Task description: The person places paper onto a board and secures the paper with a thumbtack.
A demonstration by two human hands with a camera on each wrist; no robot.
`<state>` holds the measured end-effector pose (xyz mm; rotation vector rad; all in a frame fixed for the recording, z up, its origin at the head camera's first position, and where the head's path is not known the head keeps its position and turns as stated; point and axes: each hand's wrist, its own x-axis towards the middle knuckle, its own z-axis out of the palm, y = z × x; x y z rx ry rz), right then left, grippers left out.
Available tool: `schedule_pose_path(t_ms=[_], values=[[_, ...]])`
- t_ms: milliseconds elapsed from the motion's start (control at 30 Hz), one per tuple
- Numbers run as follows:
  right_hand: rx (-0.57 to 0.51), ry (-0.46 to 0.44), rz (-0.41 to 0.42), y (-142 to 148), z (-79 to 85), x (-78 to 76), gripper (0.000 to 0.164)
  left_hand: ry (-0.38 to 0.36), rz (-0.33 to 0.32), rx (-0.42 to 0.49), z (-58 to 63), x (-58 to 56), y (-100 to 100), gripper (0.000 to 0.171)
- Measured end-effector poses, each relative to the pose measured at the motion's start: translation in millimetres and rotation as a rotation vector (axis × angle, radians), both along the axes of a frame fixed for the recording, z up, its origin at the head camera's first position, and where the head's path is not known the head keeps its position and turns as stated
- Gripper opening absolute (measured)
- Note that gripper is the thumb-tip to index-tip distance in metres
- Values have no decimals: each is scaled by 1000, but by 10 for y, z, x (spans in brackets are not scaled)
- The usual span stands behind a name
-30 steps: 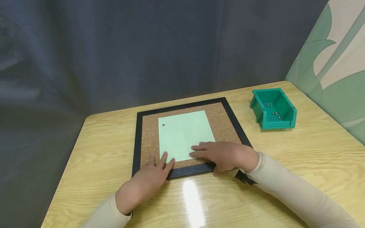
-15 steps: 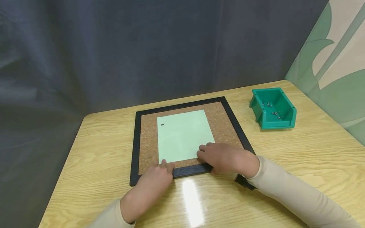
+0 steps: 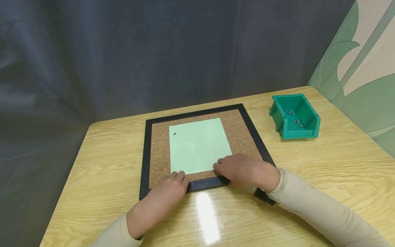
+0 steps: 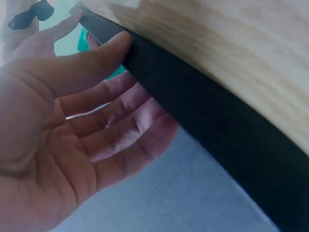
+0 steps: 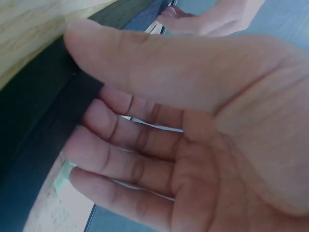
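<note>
A cork board (image 3: 158, 151) with a black frame lies on the table, and a pale green sheet of paper (image 3: 197, 145) is on its cork. One small shiny tack (image 3: 175, 134) sits near the paper's upper left corner. My left hand (image 3: 166, 192) grips the near frame bar left of centre, thumb against the bar's outer side and fingers over the top in the left wrist view. Farther right, my right hand (image 3: 247, 171) holds the same bar (image 5: 29, 130) between thumb and fingers. Its fingers cover the paper's lower right corner in the head view.
To the right of the board stands a green plastic bin (image 3: 300, 133) with several small shiny tacks (image 3: 296, 122) inside. A dark curtain (image 3: 166, 51) hangs behind the table (image 3: 102, 164), and a leaf-patterned panel (image 3: 373, 82) borders it on the right.
My left fingers, spread over the board's lower left before, have curled over the near bar. My right fingers have drawn back from the paper and bent at the frame.
</note>
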<state>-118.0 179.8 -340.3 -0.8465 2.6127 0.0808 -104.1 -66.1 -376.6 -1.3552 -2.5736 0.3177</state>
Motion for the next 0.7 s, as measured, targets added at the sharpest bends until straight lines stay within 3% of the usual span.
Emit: schedule_pose_path(t_ms=[167, 267, 700], values=[[26, 1, 12, 0, -23, 8, 37, -155, 22, 72, -10, -69, -27, 16], [22, 9, 24, 13, -35, 10, 36, -202, 29, 87, -8, -92, -36, 20], [24, 43, 57, 15, -36, 15, 34, -106, 17, 56, -17, -65, -4, 17]])
